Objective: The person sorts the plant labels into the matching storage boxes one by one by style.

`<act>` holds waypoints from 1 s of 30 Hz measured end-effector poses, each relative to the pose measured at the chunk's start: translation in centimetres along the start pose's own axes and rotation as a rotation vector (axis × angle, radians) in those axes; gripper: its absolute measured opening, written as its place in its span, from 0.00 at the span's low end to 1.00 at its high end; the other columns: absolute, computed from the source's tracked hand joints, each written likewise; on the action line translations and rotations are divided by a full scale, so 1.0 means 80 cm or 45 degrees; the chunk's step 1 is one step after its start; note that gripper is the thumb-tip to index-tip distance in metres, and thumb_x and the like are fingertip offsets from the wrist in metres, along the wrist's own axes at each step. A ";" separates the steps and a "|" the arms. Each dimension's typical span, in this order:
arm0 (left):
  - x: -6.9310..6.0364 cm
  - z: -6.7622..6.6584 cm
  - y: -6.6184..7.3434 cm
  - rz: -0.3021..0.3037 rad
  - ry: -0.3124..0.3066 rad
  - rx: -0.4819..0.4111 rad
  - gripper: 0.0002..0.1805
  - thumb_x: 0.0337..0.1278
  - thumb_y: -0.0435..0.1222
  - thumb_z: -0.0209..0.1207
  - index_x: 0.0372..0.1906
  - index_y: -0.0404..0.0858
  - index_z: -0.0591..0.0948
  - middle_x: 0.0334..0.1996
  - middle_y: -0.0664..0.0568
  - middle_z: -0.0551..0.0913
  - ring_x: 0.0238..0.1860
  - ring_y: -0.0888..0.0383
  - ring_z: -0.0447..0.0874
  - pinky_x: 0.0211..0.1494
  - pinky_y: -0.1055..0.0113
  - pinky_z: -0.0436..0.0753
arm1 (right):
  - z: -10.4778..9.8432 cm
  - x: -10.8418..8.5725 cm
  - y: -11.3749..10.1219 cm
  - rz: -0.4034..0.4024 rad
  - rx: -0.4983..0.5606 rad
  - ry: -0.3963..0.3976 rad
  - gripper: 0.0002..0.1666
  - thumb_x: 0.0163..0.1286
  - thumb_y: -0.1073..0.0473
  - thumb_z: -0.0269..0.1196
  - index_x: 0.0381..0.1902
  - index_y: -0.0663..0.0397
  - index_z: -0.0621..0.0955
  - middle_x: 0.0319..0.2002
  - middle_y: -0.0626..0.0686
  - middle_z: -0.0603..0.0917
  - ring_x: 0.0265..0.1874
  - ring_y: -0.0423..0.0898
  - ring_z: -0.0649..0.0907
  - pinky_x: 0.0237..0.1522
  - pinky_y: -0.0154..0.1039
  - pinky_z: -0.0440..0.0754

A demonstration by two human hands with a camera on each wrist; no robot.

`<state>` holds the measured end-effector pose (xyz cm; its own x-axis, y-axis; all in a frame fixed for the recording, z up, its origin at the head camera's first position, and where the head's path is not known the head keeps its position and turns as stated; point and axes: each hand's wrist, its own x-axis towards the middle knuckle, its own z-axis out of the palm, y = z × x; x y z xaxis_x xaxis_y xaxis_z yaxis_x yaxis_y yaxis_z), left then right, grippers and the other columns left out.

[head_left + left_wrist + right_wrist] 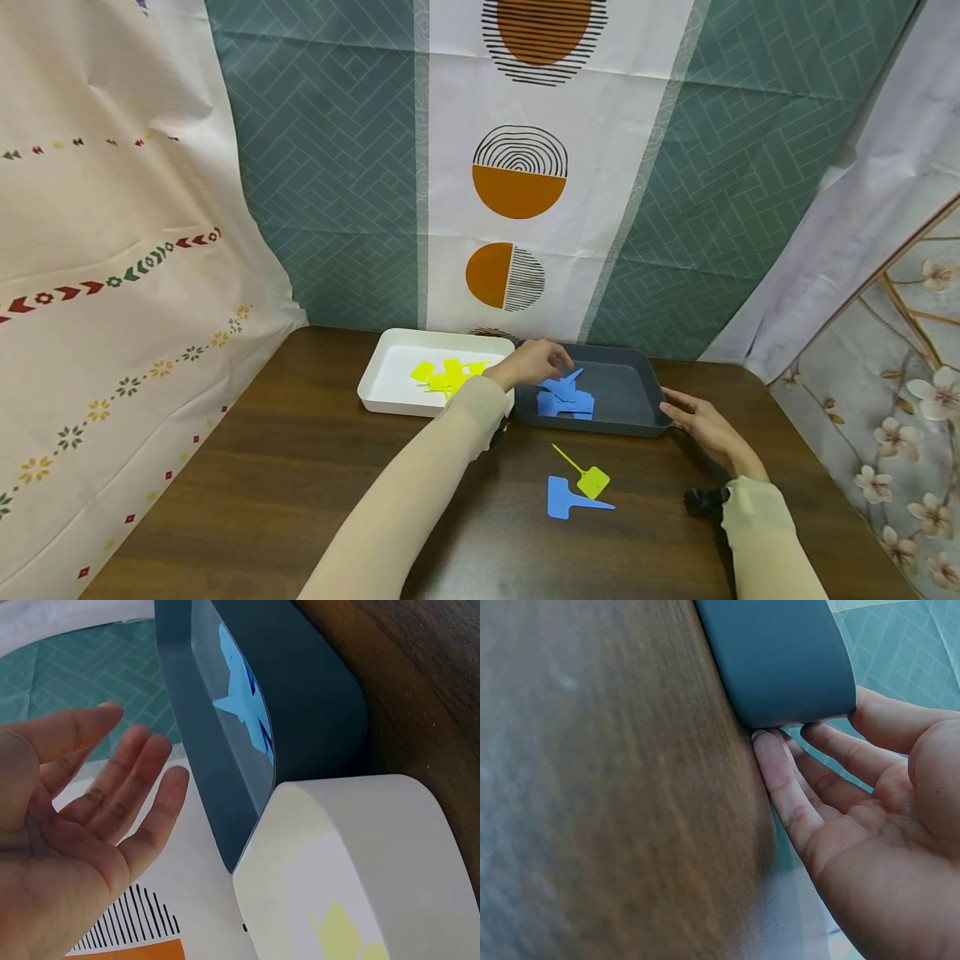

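My left hand (534,362) hovers over the place where the white tray (386,379) and the dark grey tray (626,387) meet. In the left wrist view its fingers (135,784) are spread loosely and hold nothing. Blue T-shaped plant labels (564,402) lie in a pile in the grey tray's left half. Several yellow labels (442,382) sit in the white tray. My right hand (708,429) touches the grey tray's right end, its thumb at the rim and fingertips (769,742) low against the outer wall.
On the brown wooden table (300,467), in front of the grey tray, lie one yellow label (593,482) and one blue label (558,498), close together. A patterned curtain (337,167) hangs behind the trays, with more cloth at both sides.
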<state>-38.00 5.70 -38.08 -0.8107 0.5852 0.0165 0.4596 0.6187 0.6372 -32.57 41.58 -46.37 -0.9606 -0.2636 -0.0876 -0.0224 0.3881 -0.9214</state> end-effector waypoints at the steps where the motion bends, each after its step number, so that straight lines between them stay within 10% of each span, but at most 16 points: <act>1: 0.000 0.000 -0.001 0.006 -0.005 0.000 0.14 0.71 0.29 0.61 0.57 0.39 0.87 0.48 0.47 0.87 0.45 0.56 0.81 0.46 0.68 0.81 | 0.000 0.000 0.000 0.003 0.006 0.005 0.44 0.83 0.48 0.55 0.82 0.68 0.52 0.80 0.72 0.53 0.75 0.62 0.62 0.54 0.23 0.74; 30: -0.028 -0.002 0.001 0.132 -0.044 -0.164 0.12 0.74 0.32 0.60 0.55 0.42 0.88 0.47 0.51 0.88 0.42 0.58 0.82 0.44 0.72 0.81 | 0.000 -0.001 -0.003 0.009 0.012 -0.003 0.43 0.84 0.50 0.54 0.82 0.68 0.51 0.81 0.72 0.49 0.78 0.67 0.55 0.54 0.23 0.72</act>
<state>-36.18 4.36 -37.91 -0.7473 0.6615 0.0622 0.4881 0.4831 0.7269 -32.46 41.52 -46.16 -0.9601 -0.2631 -0.0952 -0.0130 0.3819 -0.9241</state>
